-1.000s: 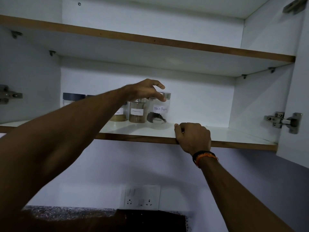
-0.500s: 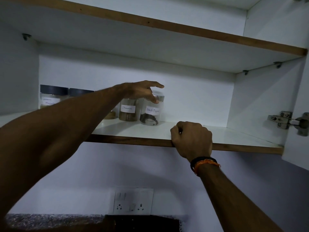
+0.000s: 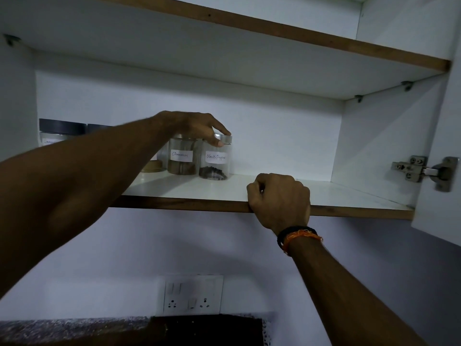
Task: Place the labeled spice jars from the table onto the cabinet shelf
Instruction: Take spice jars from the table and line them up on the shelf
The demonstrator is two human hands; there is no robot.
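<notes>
On the lower cabinet shelf (image 3: 199, 189) stands a row of clear spice jars. The rightmost is labelled Black Pepper (image 3: 216, 162) and has a silver lid. My left hand (image 3: 197, 127) reaches over the row and pinches that lid between thumb and forefinger. The Cinnamon jar (image 3: 181, 158) stands touching its left side. A jar with tan powder (image 3: 154, 166) is mostly hidden behind my left forearm. Two black-lidded jars (image 3: 61, 132) stand at the far left. My right hand (image 3: 279, 198) grips the shelf's front edge, fingers curled over it.
The upper shelf (image 3: 274, 29) hangs close above the jars. The open cabinet door (image 3: 439, 191) and its metal hinge (image 3: 421, 171) are at the right. Bare shelf lies right of the pepper jar. A wall socket (image 3: 192, 295) and a speckled countertop (image 3: 62, 329) are below.
My left fingers have come down from above the Black Pepper jar's lid and closed on it. My right hand has stayed on the shelf edge. The view has shifted slightly.
</notes>
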